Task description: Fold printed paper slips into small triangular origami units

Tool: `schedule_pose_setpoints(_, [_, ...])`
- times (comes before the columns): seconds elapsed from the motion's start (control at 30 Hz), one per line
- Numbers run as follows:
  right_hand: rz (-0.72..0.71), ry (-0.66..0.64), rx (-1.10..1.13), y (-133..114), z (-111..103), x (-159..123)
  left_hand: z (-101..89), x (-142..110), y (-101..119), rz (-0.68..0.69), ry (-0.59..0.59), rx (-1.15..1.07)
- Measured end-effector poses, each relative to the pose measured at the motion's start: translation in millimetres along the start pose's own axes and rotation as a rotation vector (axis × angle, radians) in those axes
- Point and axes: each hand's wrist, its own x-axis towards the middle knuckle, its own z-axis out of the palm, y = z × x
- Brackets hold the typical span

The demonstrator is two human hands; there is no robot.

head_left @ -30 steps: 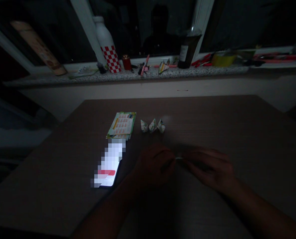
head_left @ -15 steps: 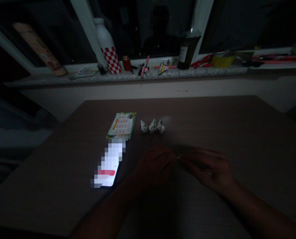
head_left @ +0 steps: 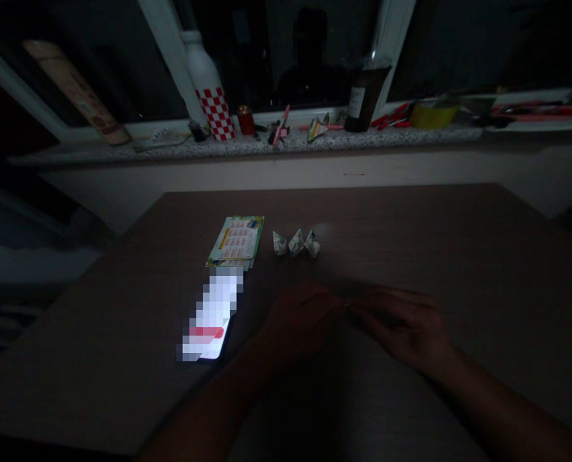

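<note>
Low over the table, my left hand [head_left: 302, 321] and my right hand [head_left: 406, 324] meet fingertip to fingertip. Both are closed in a pinch around a small pale piece that looks like paper [head_left: 346, 305]; only a thin sliver of it shows, the fingers hiding the rest. Just beyond my left hand stand three small folded paper shapes [head_left: 296, 243], pointed and printed, in a short row. A stack of printed cards or sheets [head_left: 235, 240] lies to their left. Nearer me, left of my left hand, is a phone [head_left: 213, 321] with its screen lit and partly blurred out.
Behind the brown table [head_left: 411, 224] runs a speckled window sill [head_left: 286, 149]. On it stand a white bottle with red checks [head_left: 213, 109], a dark bag [head_left: 360, 102], a small red jar [head_left: 245, 120], a yellow roll [head_left: 433, 115] and several pens and small items. The light is dim.
My left fingers have shifted slightly at the pinch, and less of the pale piece shows between the fingertips. My right hand stays nearly still. The table items have not moved.
</note>
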Motion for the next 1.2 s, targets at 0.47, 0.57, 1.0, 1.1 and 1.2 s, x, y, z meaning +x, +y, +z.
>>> schedule_pose_setpoints(0.47, [-0.019, 0.057, -0.009, 3.0, -1.2, -2.8, -7.1, 5.1, -2.2, -0.103, -0.005, -0.184])
schedule_pose_setpoints(0.57, [-0.003, 0.050, 0.012, 3.7, -0.8, -2.8, -8.4, 5.6, -0.8, -0.156, -0.044, -0.232])
schedule_pose_setpoints(1.0, [0.011, 0.020, 0.093, 0.2, -1.7, -1.2, -2.8, 4.0, 4.3, -0.108, 0.024, -0.251])
schedule_pose_setpoints(1.1, [-0.003, -0.003, 0.094, 2.0, -0.5, -2.1, -1.1, 3.8, 3.3, -0.084, 0.009, -0.256])
schedule_pose_setpoints(1.2, [-0.022, -0.002, 0.092, 0.0, -1.7, -1.5, -1.0, 3.9, 4.1, -0.072, 0.010, -0.262])
